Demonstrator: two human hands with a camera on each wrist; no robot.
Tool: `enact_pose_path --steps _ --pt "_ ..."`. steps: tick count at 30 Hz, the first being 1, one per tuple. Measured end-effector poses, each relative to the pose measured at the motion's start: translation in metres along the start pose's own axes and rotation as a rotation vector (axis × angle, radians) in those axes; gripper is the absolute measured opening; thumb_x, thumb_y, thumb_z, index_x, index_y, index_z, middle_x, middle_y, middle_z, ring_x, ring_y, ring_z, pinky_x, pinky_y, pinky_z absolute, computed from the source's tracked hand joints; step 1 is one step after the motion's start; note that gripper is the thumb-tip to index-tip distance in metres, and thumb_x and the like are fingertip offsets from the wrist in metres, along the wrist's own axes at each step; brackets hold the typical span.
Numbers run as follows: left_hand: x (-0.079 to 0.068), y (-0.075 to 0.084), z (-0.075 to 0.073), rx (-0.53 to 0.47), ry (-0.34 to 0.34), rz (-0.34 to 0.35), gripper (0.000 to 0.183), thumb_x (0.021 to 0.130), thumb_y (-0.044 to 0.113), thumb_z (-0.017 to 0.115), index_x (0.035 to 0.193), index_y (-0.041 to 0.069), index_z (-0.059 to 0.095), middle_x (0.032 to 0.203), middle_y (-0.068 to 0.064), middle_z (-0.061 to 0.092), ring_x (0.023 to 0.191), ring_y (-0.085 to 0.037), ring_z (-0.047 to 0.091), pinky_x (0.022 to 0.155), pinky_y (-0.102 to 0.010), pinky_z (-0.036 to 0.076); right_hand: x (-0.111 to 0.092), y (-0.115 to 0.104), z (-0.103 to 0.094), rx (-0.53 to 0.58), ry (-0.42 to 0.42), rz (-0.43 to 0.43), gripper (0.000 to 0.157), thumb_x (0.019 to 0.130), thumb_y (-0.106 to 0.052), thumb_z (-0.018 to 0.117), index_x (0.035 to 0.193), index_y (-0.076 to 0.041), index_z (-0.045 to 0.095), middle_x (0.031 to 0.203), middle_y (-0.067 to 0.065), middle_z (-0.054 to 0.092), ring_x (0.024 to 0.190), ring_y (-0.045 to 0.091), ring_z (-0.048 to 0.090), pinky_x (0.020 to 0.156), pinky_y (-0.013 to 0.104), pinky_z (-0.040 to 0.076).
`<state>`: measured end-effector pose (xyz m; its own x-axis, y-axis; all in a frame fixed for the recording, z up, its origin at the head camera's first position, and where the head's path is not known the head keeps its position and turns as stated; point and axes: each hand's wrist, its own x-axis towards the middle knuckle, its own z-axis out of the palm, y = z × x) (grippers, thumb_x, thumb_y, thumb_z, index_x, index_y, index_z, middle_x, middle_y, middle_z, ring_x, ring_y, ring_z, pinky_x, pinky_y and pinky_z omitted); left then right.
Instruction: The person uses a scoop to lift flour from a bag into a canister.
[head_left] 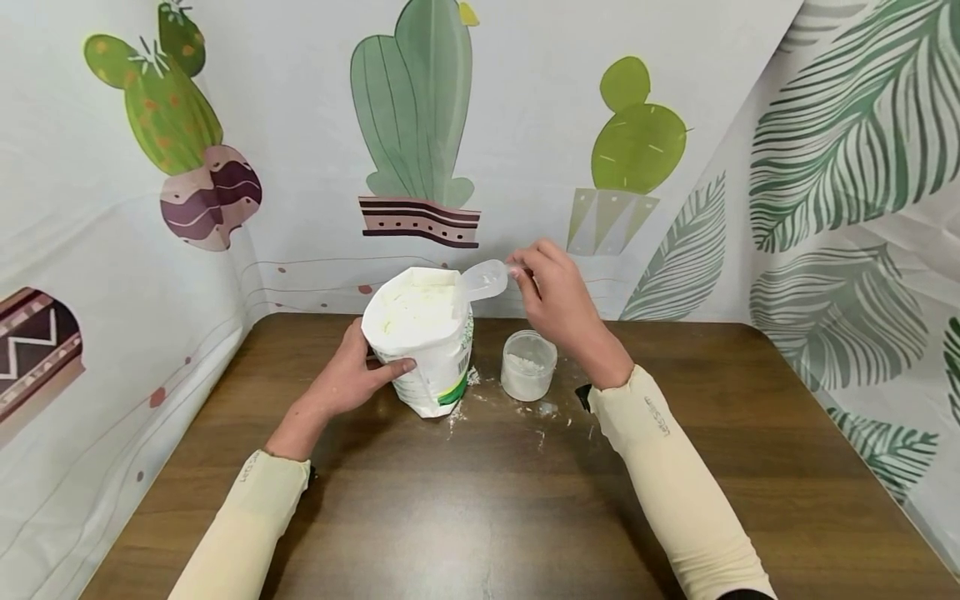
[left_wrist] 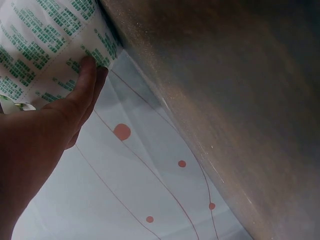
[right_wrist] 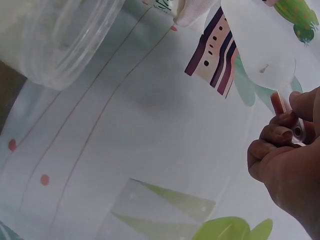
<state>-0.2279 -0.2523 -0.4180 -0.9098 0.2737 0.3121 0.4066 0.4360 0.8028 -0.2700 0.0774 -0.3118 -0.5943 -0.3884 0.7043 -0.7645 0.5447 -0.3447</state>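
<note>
Your left grip [head_left: 347, 375] clasps the powder bag [head_left: 433, 373], presumably steadying its mouth; your right grip [head_left: 558, 293] pinches the scoop [head_left: 483, 282] at the rim; the jar [head_left: 527, 379] (partly filled) stands nearby on the tabletop [head_left: 420, 500].

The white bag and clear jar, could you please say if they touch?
Apart: the head view shows a strip of table between the white bag and clear jar.

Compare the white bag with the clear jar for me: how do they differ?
The bag is opaque with green printing, while the jar is see-through. The bag is clearly larger than the jar. The left hand grips the bag, whereas the jar stands on the table, touched by neither hand. Both hold white powder.
</note>
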Motion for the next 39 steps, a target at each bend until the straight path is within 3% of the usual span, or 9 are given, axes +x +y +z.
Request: enact_pose_path --steps 4,15,20,39 --pt "0.001 0.001 0.0 -0.007 0.001 0.025 0.082 0.09 0.021 0.088 0.158 0.016 0.04 0.145 -0.008 0.049 0.13 -0.023 0.055 0.101 -0.051 0.053 0.007 -0.002 0.003 -0.018 -0.033 -0.023 0.017 0.106 -0.002 0.062 0.114 0.007 0.073 0.099 0.017 0.061 0.086 0.03 0.053 0.076 0.039 0.047" --pt "-0.002 0.002 0.0 0.044 0.008 0.008 0.089 0.091 0.02 0.088 0.161 0.014 0.035 0.149 -0.016 0.04 0.139 -0.031 0.039 0.103 -0.052 0.05 0.018 -0.009 0.011 -0.062 -0.081 -0.038 0.017 0.105 -0.002 0.062 0.114 0.008 0.073 0.098 0.018 0.06 0.088 0.032 0.055 0.08 0.042 0.049" --pt "0.0 0.004 0.0 0.022 0.001 0.032 0.084 0.09 0.02 0.088 0.159 0.013 0.039 0.147 -0.013 0.046 0.135 -0.027 0.048 0.102 -0.051 0.052 0.021 -0.01 0.016 -0.076 -0.117 -0.017 0.018 0.106 -0.002 0.061 0.115 0.008 0.072 0.1 0.019 0.061 0.09 0.033 0.055 0.082 0.042 0.05" --pt "0.002 0.0 0.0 0.021 0.002 0.038 0.081 0.09 0.022 0.088 0.157 0.016 0.042 0.144 -0.006 0.05 0.131 -0.021 0.052 0.099 -0.047 0.055 0.027 -0.012 0.03 -0.104 -0.157 0.004 0.018 0.106 -0.001 0.059 0.113 0.009 0.072 0.1 0.02 0.06 0.092 0.034 0.057 0.082 0.042 0.052"
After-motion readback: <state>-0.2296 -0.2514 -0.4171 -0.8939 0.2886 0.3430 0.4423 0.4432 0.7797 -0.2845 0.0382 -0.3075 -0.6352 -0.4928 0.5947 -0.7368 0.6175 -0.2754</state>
